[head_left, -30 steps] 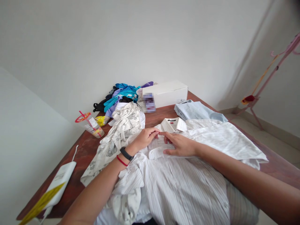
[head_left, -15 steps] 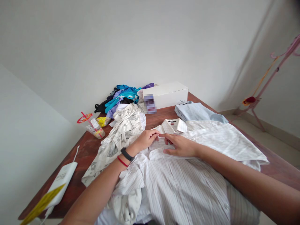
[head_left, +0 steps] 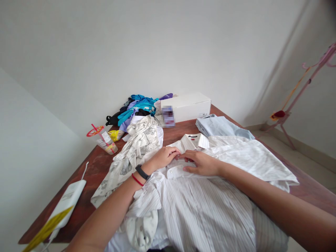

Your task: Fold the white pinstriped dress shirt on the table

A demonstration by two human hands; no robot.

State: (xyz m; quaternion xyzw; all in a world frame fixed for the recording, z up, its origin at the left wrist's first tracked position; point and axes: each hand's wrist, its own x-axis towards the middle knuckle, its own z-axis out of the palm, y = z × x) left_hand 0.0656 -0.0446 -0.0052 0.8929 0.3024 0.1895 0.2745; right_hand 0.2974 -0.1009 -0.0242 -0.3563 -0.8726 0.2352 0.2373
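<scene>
A white pinstriped shirt [head_left: 204, 206] lies spread across the wooden table [head_left: 97, 164], collar [head_left: 193, 140] pointing away from me. My left hand [head_left: 164, 156] pinches the shirt's fabric just below the collar, fingers curled. It carries a black band and a red string at the wrist. My right hand [head_left: 202, 162] lies on the same spot, fingers pressed on the cloth and touching the left fingertips. One sleeve [head_left: 252, 161] is folded across to the right.
A floral cream garment [head_left: 133, 150] lies left of the shirt. A pale blue folded shirt [head_left: 223, 126], a white box [head_left: 186, 105] and a heap of coloured clothes [head_left: 136, 106] sit at the back. A plastic cup [head_left: 103, 140] and a white-yellow bag [head_left: 61, 210] are at the left. A pink stand [head_left: 301, 91] stands right.
Both hands stay together below the collar, with only slight finger movement. The view has shifted a little.
</scene>
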